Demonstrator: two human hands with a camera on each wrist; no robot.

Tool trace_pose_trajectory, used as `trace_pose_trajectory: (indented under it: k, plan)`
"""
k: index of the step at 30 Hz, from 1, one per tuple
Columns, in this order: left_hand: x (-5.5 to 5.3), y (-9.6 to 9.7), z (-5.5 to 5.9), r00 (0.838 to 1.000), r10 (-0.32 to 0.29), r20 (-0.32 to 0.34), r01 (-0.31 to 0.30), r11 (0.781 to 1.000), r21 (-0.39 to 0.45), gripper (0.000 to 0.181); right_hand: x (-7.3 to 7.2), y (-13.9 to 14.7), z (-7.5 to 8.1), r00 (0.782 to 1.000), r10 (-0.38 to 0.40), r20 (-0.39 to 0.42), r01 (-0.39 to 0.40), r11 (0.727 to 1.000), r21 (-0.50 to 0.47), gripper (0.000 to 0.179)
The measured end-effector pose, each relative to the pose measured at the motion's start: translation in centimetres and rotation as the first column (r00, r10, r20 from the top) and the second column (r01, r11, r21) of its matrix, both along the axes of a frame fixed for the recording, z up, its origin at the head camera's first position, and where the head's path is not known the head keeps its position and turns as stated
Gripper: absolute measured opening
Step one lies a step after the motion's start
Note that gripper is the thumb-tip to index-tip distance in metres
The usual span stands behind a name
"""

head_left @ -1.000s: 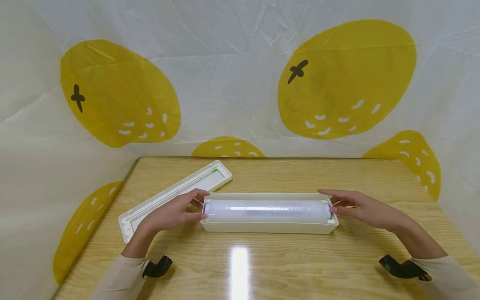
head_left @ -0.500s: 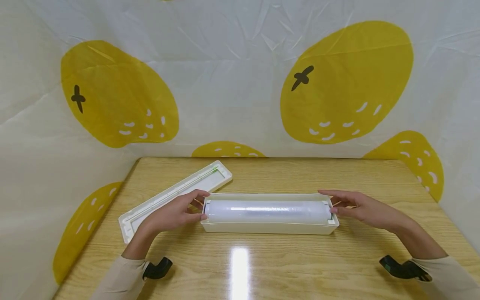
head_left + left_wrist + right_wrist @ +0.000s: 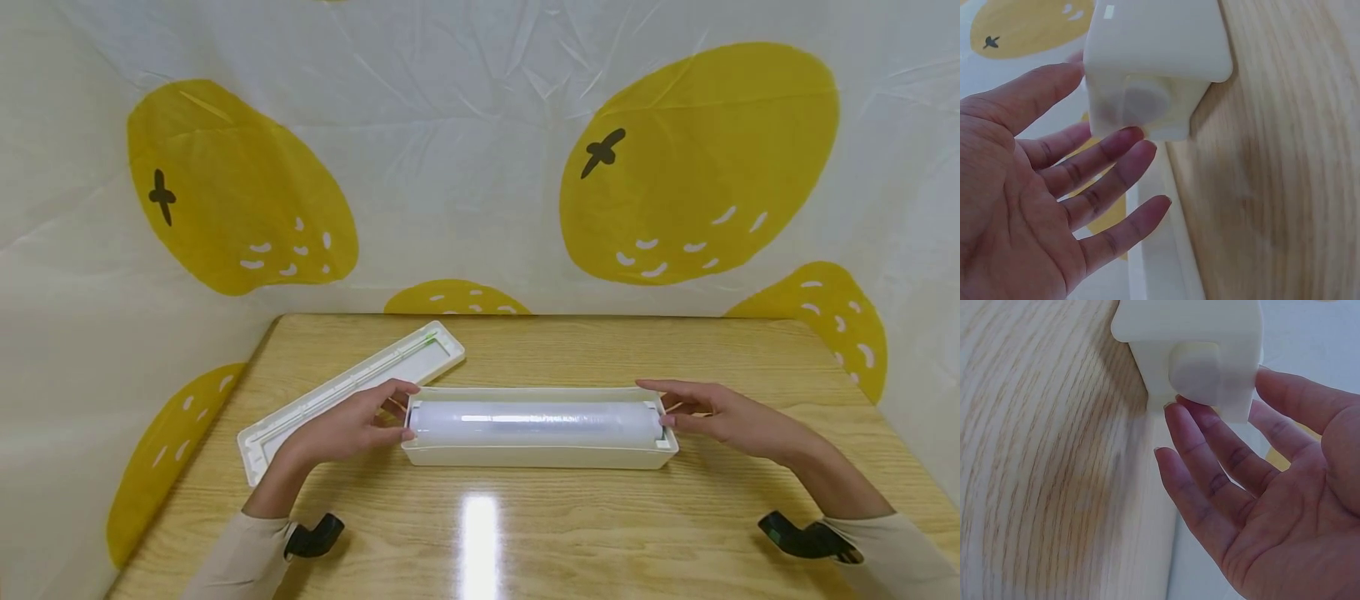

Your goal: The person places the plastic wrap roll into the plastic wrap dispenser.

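Stillness marks this moment: the long, lidless box of cream-white plastic (image 3: 540, 455) shows no visible change of place on the pale wood-grain table (image 3: 555, 350). That suggests a pause to steady or check the fit, with the glossy, translucent film roll (image 3: 536, 423) seemingly seated lengthwise inside, between the box's two ends. The left hand (image 3: 351, 427) is at the box's left end, its fingers spread and relaxed, fingertips at the wall without wrapping round it. The right hand (image 3: 712, 412) mirrors this at the box's right end, fingers likewise apart. How hard either presses, I cannot tell. The narrow white plastic lid (image 3: 352, 379) lies slantwise to the left of the box, partly hidden by the left hand. Compared with the frame a second earlier, hands, box and lid match; only the whitish cloth with large yellow fruit prints (image 3: 450, 167) behind the box sits slightly differently.
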State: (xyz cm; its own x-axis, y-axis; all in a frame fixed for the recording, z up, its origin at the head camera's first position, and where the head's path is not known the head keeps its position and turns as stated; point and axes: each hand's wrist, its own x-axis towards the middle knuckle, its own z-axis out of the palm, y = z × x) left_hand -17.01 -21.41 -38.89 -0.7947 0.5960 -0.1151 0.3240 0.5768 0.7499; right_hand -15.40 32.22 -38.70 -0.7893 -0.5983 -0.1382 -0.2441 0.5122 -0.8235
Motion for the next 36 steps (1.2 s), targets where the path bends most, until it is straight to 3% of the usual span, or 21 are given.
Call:
trace_pose_trajectory:
  k: [3, 20, 36]
  plan:
    - [0.0, -0.1, 0.5, 1.000, 0.023, 0.001, -0.023, 1.000, 0.012, 0.061, 0.0, 0.0, 0.0, 1.000, -0.005, -0.014, 0.005, 1.000, 0.006, 0.053]
    - [-2.3, -3.9, 2.1, 0.975, 0.087, -0.205, -0.089, 0.996, -0.003, 0.057, 0.0, 0.0, 0.1, 1.000, 0.000, -0.015, 0.000, 1.000, 0.010, 0.053]
    - [-3.8, -7.8, 0.5, 0.956, 0.160, -0.245, -0.176, 0.983, -0.044, 0.057, -0.3, 0.4, -0.4, 1.000, 0.022, 0.004, -0.022, 1.000, -0.022, 0.053]
